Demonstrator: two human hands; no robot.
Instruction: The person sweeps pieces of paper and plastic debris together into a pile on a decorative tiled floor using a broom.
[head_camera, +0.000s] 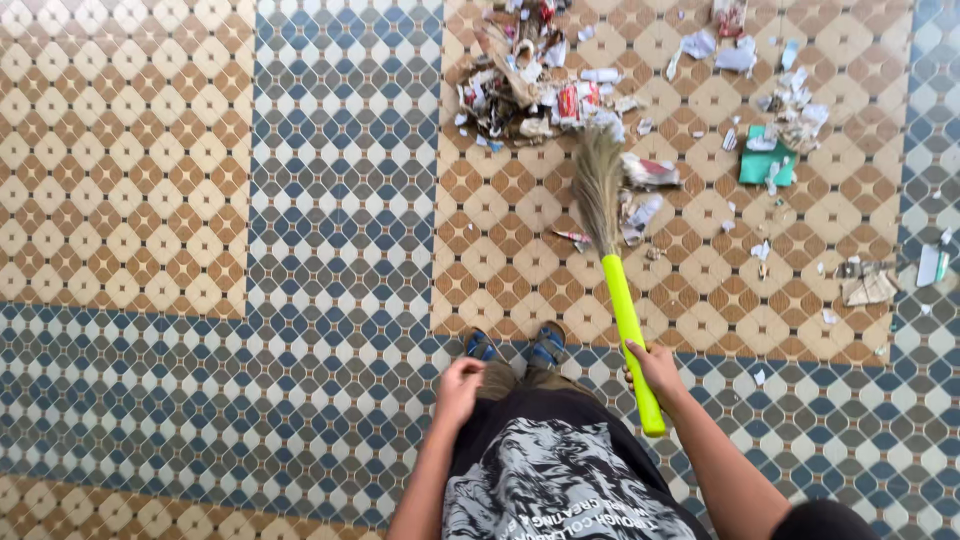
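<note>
Patterned tile floor (200, 200), blue and tan bands. Litter pile (530, 85) at top centre, paper scraps (790, 110) scattered to its right. Broom (612, 250): bristles just below the pile, yellow-green handle slanting down to the right hand (655, 368), closed around it. Left hand (458, 385) loosely curled at the shirt, holding nothing.

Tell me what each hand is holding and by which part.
The right hand grips the broom low on its bright green handle, near the end. The left hand holds nothing, resting near the waist.
</note>
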